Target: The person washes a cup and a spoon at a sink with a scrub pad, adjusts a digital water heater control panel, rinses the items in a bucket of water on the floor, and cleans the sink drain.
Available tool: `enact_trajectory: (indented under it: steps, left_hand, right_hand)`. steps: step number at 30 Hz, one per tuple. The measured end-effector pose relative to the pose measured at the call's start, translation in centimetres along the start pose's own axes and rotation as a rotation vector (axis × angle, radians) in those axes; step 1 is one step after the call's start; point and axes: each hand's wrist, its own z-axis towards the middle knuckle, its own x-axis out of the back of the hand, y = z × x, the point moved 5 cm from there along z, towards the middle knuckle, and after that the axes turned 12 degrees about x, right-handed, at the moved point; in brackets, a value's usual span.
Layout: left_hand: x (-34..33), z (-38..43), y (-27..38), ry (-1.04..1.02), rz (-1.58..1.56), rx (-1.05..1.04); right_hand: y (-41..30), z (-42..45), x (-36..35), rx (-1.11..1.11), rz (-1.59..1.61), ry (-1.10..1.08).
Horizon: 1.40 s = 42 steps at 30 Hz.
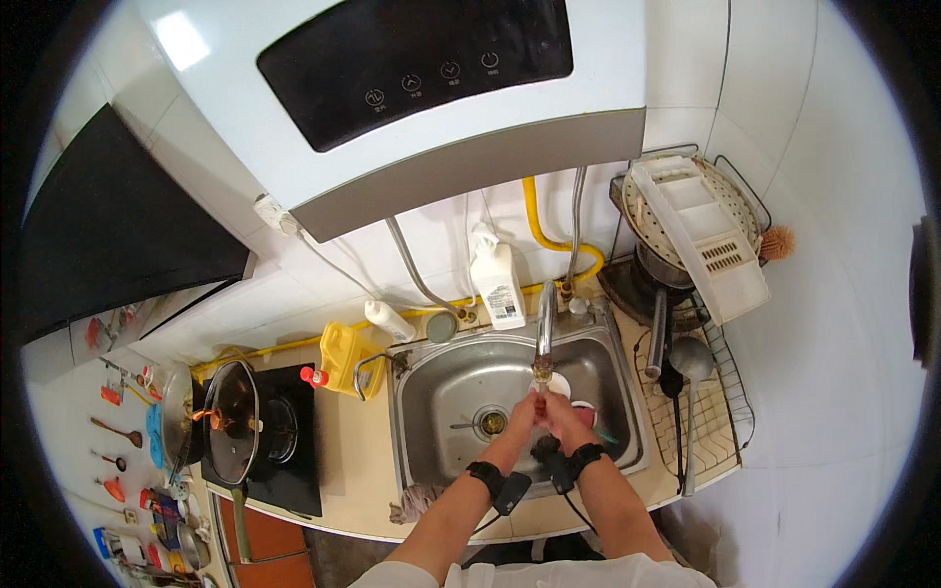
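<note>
My left hand (523, 413) and my right hand (560, 415) meet under the chrome faucet (545, 323), over the stainless steel sink (441, 382). Their fingers are together right below the spout, with something reddish between them, too small to make out. Whether either hand grips it cannot be told. Just behind the fingers a white dish (560, 384) lies in the sink. To the right of my right hand is a white-rimmed bowl with something pink-red (586, 416) in it. The drain (492, 422) is left of my hands, with a spoon-like utensil beside it.
Left of the sink stand a yellow jug (345, 360) and a black gas stove (298, 441) with a lidded pan (231, 422). White bottles (498, 283) line the back wall. A wire dish rack (691, 419) with a ladle (691, 360) is at right. A grey cloth (417, 503) lies at the front edge.
</note>
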Motion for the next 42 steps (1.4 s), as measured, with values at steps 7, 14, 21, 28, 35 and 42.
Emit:
enact_trajectory:
  steps: [7,14,21,28,35,42]
  left_hand:
    - [-0.6,-1.0,-0.2,-0.184,-0.148,0.295]
    - [0.9,-0.6,-0.7,-0.087,-0.494,-0.039]
    - [-3.0,-2.4,-0.5,0.218,0.234,-0.192]
    - [-1.8,-1.4,0.4,0.058,0.258,0.047]
    - [-4.7,-2.8,4.1,0.429,1.421,-0.118]
    - [-2.2,-3.1,0.5,0.108,1.679,-1.126]
  right_hand:
    - [1.2,-2.3,-0.5,-0.153,-0.088,-0.103]
    - [-2.5,-4.2,-3.7,0.777,-0.979,-0.205]
    - [-0.5,-3.2,-0.6,0.639,-1.670,-0.457]
    - [-1.3,-5.5,-1.2,1.062,-1.424,-0.420]
    - [-1.8,-5.9,2.4,0.029,0.126,-0.395]
    - [1.2,-3.8,-1.4,-0.031,-0.018,-0.365]
